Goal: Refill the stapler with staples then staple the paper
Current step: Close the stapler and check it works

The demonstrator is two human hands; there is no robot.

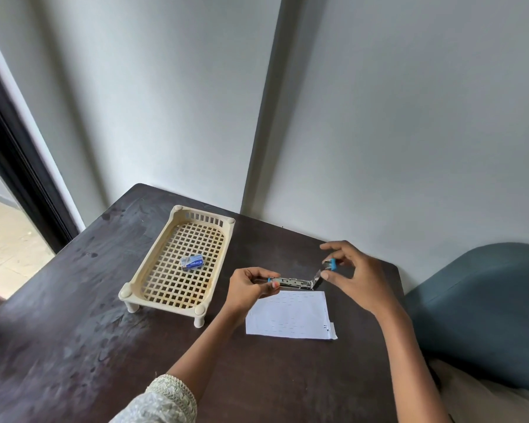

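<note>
A small metal stapler (pixel 293 283) with blue end caps is held just above the table, over the far edge of the white paper (pixel 289 314). My left hand (pixel 248 288) pinches its left end. My right hand (pixel 356 274) pinches its blue-tipped top arm (pixel 330 265), which is swung up and open at the right end. A small blue staple box (pixel 192 262) lies in the cream lattice tray (pixel 153 297) to the left.
The dark wooden table (pixel 74 346) stands against a grey wall. A blue-grey chair back (pixel 483 306) rises at the right edge. A dark door frame and a tiled floor show at the far left.
</note>
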